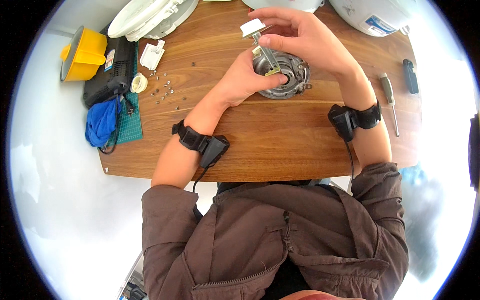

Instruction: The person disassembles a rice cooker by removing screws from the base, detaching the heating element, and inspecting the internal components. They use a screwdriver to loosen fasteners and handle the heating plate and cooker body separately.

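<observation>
A round grey metal heating plate (296, 72), like one from a rice cooker, is at the far middle of the wooden table. My left hand (242, 77) grips its left side, with the thumb stretched across it near the centre. A narrow metal lever (269, 54) slants up from the plate and ends in a white plastic tab (252, 28). My right hand (292, 35) is closed around the lever just below the tab, its thumb against the metal. The left fingertips are hidden behind the plate and lever.
Several small screws (167, 87) lie left of my left hand, near a cream plastic ring (139, 83) and a white plastic part (152, 55). A screwdriver (389, 95) lies at the right. White housings (372, 17) stand along the far edge; a yellow container (90, 54) stands far left.
</observation>
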`<state>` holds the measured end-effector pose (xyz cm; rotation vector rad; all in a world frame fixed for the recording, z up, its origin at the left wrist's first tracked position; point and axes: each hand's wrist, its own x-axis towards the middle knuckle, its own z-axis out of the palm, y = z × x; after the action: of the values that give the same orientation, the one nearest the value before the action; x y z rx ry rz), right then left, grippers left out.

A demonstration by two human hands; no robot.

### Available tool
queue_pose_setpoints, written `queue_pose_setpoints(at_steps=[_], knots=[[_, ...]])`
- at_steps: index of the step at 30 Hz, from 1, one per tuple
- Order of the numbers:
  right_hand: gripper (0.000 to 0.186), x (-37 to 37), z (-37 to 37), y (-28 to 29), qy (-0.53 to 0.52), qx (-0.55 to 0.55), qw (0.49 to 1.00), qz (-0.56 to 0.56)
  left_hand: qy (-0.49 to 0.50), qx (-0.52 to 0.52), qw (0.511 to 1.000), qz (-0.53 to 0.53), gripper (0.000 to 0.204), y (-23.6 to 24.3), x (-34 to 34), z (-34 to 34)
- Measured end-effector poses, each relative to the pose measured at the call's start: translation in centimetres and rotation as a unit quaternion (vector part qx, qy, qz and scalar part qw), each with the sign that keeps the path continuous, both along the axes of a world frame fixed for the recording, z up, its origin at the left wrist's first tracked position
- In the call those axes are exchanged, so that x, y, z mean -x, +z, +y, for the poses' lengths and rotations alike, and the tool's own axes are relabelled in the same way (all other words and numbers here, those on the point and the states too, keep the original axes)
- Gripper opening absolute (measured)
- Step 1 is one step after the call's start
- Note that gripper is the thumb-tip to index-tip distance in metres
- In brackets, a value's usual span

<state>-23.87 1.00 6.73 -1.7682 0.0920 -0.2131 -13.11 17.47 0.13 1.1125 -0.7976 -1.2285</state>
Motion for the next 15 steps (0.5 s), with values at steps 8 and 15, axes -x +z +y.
queue_pose_setpoints(at_steps=[8,15], knots=[[0.037,0.5,0.8,2.2,0.008,-0.080,0.996,-0.026,0.041,0.042,0.998,-0.021,0.056,-0.7,-0.1,-0.2],[0.030,0.4,0.8,2.2,-0.047,-0.117,0.992,-0.017,0.027,0.031,0.997,0.063,0.059,-0.3,0.0,-0.3]])
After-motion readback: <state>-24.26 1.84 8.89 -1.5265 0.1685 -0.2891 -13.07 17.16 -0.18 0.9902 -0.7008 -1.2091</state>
